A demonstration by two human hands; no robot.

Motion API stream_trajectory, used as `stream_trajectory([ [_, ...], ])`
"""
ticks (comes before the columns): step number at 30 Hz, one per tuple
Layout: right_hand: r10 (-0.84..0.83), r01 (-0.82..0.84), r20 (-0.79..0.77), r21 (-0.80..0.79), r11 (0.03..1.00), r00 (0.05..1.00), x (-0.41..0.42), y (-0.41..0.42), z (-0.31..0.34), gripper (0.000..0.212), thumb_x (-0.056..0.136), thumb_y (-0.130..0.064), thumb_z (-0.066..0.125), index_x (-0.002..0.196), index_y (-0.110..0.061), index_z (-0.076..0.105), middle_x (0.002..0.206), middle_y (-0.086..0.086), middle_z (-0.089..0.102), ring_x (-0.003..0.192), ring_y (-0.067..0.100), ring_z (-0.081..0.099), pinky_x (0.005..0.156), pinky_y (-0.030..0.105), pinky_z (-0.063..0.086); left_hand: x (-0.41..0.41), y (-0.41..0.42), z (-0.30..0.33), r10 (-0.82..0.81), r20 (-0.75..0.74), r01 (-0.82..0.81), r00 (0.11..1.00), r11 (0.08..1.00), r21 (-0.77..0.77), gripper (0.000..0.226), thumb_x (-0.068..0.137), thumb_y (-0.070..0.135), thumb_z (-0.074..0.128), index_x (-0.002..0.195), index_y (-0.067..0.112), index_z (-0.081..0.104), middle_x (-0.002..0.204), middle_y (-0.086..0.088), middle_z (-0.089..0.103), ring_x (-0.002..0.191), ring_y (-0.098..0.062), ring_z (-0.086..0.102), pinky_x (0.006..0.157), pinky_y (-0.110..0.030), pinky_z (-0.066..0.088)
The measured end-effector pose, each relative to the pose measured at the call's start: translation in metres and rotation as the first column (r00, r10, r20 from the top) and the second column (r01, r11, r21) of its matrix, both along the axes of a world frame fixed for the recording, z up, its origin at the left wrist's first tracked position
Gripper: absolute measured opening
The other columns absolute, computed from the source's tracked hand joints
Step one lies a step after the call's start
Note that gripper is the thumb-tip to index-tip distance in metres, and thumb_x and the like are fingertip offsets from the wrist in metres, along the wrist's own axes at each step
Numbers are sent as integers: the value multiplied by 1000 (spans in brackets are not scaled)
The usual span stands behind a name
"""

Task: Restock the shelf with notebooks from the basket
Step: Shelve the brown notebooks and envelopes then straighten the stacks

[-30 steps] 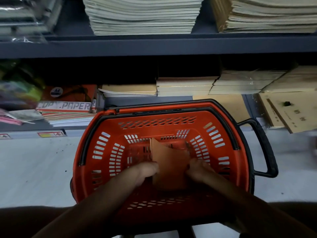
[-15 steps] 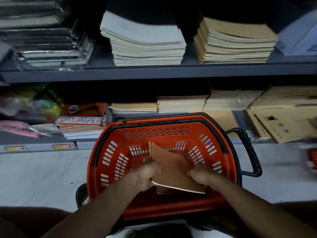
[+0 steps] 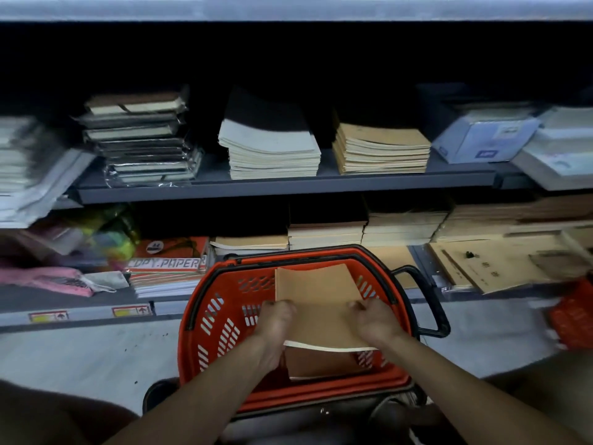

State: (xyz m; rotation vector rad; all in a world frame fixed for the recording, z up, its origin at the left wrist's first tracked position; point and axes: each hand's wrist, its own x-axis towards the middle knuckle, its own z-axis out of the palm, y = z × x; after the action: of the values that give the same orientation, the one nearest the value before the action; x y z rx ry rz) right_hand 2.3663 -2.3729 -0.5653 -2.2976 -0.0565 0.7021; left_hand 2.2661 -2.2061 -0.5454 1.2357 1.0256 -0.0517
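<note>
Notebooks (image 3: 316, 300), brown-covered, held above the red basket (image 3: 224, 319): our left hand (image 3: 277, 316) grips the left edge, fingers curled round it; our right hand (image 3: 373, 319) grips the right edge likewise. We see more brown notebooks (image 3: 324, 362) lying lower in the basket. The basket stands on the pale floor (image 3: 80, 358) before the shelf (image 3: 288, 187). On the shelf, a tan stack (image 3: 382, 149) sits beside a white stack (image 3: 269, 149).
</note>
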Motion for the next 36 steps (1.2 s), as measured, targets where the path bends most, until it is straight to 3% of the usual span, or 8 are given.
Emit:
stream_trajectory([
  [5, -21, 11, 185, 51, 999, 983, -12, -7, 33, 26, 107, -37, 47, 98, -16, 58, 91, 0, 62, 89, 21, 62, 76, 28, 43, -10, -9, 36, -28, 100, 16, 995, 993, 113, 17, 93, 9, 56, 102, 2, 68, 79, -7, 68, 65, -17, 62, 45, -18, 44],
  [8, -45, 18, 245, 113, 993, 969, -18, -10, 55, 27, 107, -32, 48, 96, -9, 58, 89, 4, 64, 78, 18, 60, 61, 30, 40, -16, -15, 51, -71, 182, 33, 981, 978, 204, 35, 83, 21, 57, 111, 5, 69, 93, -7, 74, 78, -21, 69, 59, -25, 50],
  [12, -151, 77, 251, 283, 956, 956, -27, -18, 85, 19, 101, -14, 46, 84, -9, 52, 81, 9, 60, 71, 23, 55, 57, 34, 32, -21, -20, 73, -57, 254, -17, 965, 960, 279, 18, 96, 16, 49, 105, 22, 64, 106, -6, 72, 98, -27, 68, 87, -47, 56],
  [21, -268, 80, 320, 496, 864, 909, -17, -28, 133, 29, 95, -8, 47, 109, -22, 68, 100, -4, 70, 94, 16, 62, 70, 33, 45, -5, -24, 123, 4, 457, -104, 889, 976, 193, 36, 68, 15, 45, 91, 17, 71, 87, -11, 73, 83, -31, 66, 74, -40, 49],
  [24, -279, 67, 371, 492, 868, 886, -1, -31, 141, 32, 92, -9, 51, 111, -23, 73, 101, -4, 73, 95, 18, 64, 75, 34, 49, 10, -25, 137, -18, 495, -100, 869, 972, 212, 31, 75, 6, 42, 93, 2, 66, 80, -9, 65, 76, -25, 58, 67, -33, 43],
  [27, -301, 41, 419, 526, 849, 857, 16, -33, 150, 43, 85, -14, 51, 119, -30, 70, 103, -8, 74, 98, 16, 66, 84, 40, 55, 29, -27, 151, -62, 531, -95, 845, 960, 264, 28, 82, -4, 41, 82, 9, 66, 72, 0, 64, 73, -22, 56, 61, -28, 41],
  [32, -355, 7, 444, 616, 788, 823, 55, -41, 160, 56, 88, 6, 55, 131, -30, 58, 106, -9, 67, 91, -3, 63, 80, 30, 53, 63, -15, 170, -264, 545, 21, 796, 912, 410, 37, 84, -2, 46, 97, 18, 74, 80, 8, 72, 79, -14, 61, 67, -29, 46],
  [36, -369, -29, 501, 621, 783, 783, 90, -42, 167, 58, 87, 8, 58, 131, -28, 53, 104, -6, 61, 90, 1, 58, 80, 27, 51, 97, -6, 179, -330, 559, 36, 760, 881, 471, 55, 89, -10, 52, 120, 31, 71, 80, 6, 66, 74, -9, 57, 72, -24, 48],
])
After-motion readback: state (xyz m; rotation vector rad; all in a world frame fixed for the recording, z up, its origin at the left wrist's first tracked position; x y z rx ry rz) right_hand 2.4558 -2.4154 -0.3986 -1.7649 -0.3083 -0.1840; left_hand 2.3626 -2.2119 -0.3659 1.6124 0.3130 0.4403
